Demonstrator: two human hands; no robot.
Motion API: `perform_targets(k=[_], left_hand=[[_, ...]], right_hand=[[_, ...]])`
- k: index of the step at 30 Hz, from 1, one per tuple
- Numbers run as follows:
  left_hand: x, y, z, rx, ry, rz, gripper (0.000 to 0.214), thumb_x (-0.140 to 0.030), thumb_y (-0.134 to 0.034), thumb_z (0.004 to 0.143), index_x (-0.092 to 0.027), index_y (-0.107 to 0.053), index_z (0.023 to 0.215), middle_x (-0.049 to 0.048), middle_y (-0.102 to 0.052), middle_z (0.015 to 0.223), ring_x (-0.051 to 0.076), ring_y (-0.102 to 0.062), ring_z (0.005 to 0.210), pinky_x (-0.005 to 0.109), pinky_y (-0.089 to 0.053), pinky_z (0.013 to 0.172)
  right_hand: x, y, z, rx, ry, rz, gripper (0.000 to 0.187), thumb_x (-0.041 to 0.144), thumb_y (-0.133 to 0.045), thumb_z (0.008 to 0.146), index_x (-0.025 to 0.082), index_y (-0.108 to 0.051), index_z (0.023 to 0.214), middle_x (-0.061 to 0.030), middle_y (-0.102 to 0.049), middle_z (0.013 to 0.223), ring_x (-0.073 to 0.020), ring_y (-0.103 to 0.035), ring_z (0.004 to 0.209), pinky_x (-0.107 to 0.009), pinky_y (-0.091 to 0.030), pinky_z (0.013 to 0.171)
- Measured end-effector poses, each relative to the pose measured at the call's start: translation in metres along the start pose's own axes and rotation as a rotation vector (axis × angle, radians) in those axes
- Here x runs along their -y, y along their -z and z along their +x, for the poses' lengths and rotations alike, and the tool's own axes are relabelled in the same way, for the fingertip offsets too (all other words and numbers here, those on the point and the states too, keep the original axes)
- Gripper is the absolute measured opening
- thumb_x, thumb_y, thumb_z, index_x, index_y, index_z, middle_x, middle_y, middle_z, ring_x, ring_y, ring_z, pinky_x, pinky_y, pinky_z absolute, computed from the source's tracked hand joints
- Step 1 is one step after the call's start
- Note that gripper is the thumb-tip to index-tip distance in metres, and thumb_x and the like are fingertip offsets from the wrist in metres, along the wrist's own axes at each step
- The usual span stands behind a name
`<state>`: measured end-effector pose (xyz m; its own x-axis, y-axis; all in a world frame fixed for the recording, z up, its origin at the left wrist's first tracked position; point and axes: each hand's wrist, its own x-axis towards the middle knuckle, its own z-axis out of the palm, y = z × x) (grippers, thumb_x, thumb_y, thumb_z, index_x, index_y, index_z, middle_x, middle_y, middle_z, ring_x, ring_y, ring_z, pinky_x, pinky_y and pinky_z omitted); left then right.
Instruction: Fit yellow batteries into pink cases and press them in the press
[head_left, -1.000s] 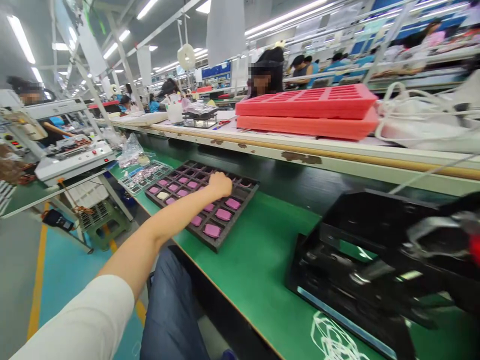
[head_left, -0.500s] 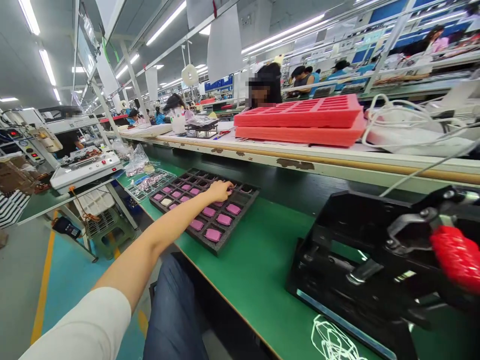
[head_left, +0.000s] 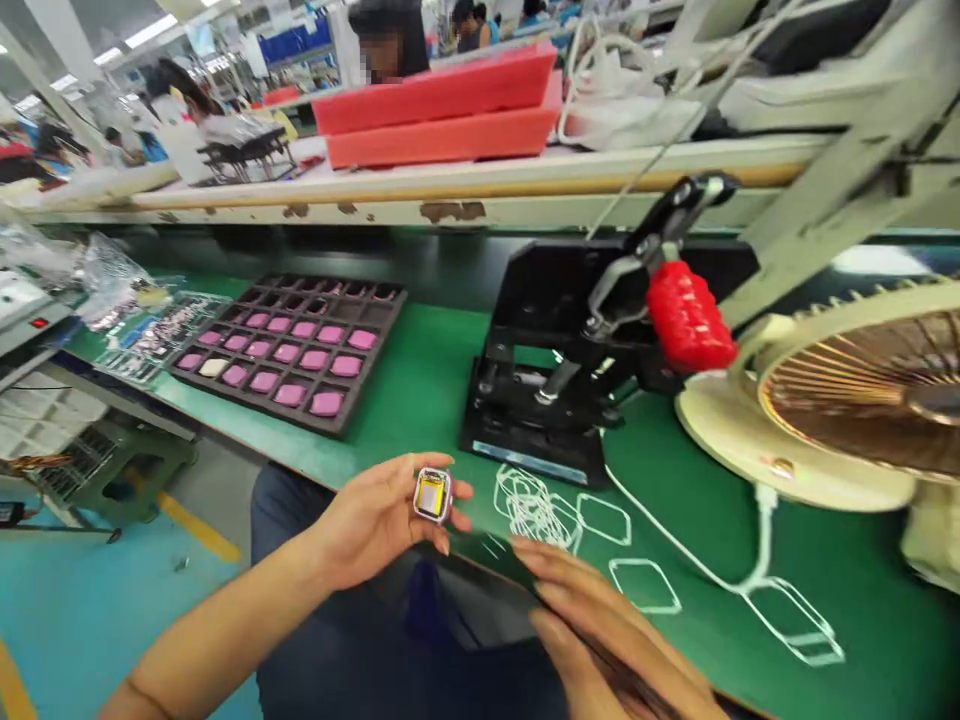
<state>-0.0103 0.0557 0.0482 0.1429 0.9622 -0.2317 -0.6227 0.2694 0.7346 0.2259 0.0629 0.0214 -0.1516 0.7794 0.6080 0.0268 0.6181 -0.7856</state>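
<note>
- A small clear-framed component with a yellow centre (head_left: 433,495) is held up in the curled fingers of the left hand (head_left: 379,520).
- The right hand (head_left: 600,620) is seen nearby, fingers together; any hold cannot be told.
- A black hand press (head_left: 555,290) and a dark tray of pink pieces (head_left: 352,424) are placed ahead on the green surface (head_left: 420,370).

bright overhead light, warped edges, slight blur

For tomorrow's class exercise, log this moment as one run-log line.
left hand: holds yellow-faced component | right hand: near white loops | beyond: red-handled toggle press
</note>
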Motion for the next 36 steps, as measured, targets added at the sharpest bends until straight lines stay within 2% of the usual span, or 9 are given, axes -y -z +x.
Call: perform_targets(k=[3,6,10,20,26,32,36], left_hand=[[0.025,-0.014,-0.008,-0.049,0.004,0.083,0.041,-0.032,-0.084,0.097,-0.021,-0.074,0.135,0.0117,-0.080,0.112,0.019,-0.077,0.088,0.028,-0.064,0.076],[0.033,-0.020,-0.011,-0.105,-0.002,0.188,0.042,-0.033,-0.088,0.093,-0.022,-0.078,0.133,0.0093,-0.082,0.109,0.017,-0.077,0.097,0.027,-0.064,0.087],[0.032,-0.024,-0.016,-0.110,-0.001,0.224,0.041,-0.037,-0.088,0.093,-0.023,-0.081,0.131,0.0108,-0.083,0.119,0.019,-0.077,0.106,0.026,-0.063,0.091],[0.030,-0.032,-0.020,-0.112,0.050,0.221,0.046,-0.041,-0.089,0.092,-0.023,-0.079,0.132,0.0084,-0.084,0.112,0.014,-0.077,0.081,0.026,-0.067,0.079],[0.029,-0.033,-0.020,-0.127,0.063,0.247,0.049,-0.043,-0.090,0.090,-0.021,-0.078,0.133,0.0094,-0.083,0.114,0.017,-0.078,0.088,0.027,-0.067,0.081],[0.030,-0.030,-0.019,-0.089,0.127,0.191,0.049,-0.040,-0.090,0.091,-0.019,-0.076,0.133,0.0066,-0.081,0.101,0.017,-0.078,0.070,0.031,-0.067,0.073],[0.032,-0.030,-0.019,-0.123,0.098,0.205,0.051,-0.041,-0.091,0.089,-0.019,-0.077,0.133,0.0100,-0.082,0.110,0.017,-0.078,0.077,0.031,-0.067,0.076]], right_hand=[[-0.003,-0.018,0.007,0.042,0.067,0.058,0.037,-0.003,-0.074,0.093,0.022,-0.079,0.120,-0.0082,-0.079,0.121,-0.0296,-0.078,0.118,-0.050,-0.069,0.103],[-0.011,-0.028,0.004,0.062,0.092,0.054,0.037,-0.007,-0.073,0.093,0.019,-0.078,0.119,-0.0090,-0.078,0.123,-0.0304,-0.075,0.124,-0.053,-0.066,0.109],[-0.015,-0.028,-0.007,0.077,0.084,0.021,0.040,-0.009,-0.073,0.092,0.017,-0.078,0.121,-0.0102,-0.078,0.126,-0.0301,-0.074,0.125,-0.051,-0.066,0.108],[-0.017,-0.021,-0.013,0.110,0.097,0.013,0.044,-0.011,-0.073,0.091,0.017,-0.078,0.124,-0.0112,-0.077,0.128,-0.0317,-0.074,0.126,-0.052,-0.067,0.106],[-0.022,-0.018,-0.017,0.176,0.190,-0.028,0.045,-0.008,-0.073,0.093,0.017,-0.077,0.130,-0.0127,-0.075,0.134,-0.0331,-0.072,0.131,-0.056,-0.067,0.108],[-0.023,-0.015,-0.021,0.105,0.202,-0.074,0.053,-0.005,-0.070,0.096,0.026,-0.074,0.139,-0.0095,-0.074,0.137,-0.0330,-0.073,0.130,-0.057,-0.070,0.103],[-0.023,-0.016,-0.018,0.128,0.186,-0.039,0.051,-0.009,-0.075,0.089,0.020,-0.076,0.131,-0.0111,-0.076,0.132,-0.0338,-0.074,0.128,-0.056,-0.070,0.104]])
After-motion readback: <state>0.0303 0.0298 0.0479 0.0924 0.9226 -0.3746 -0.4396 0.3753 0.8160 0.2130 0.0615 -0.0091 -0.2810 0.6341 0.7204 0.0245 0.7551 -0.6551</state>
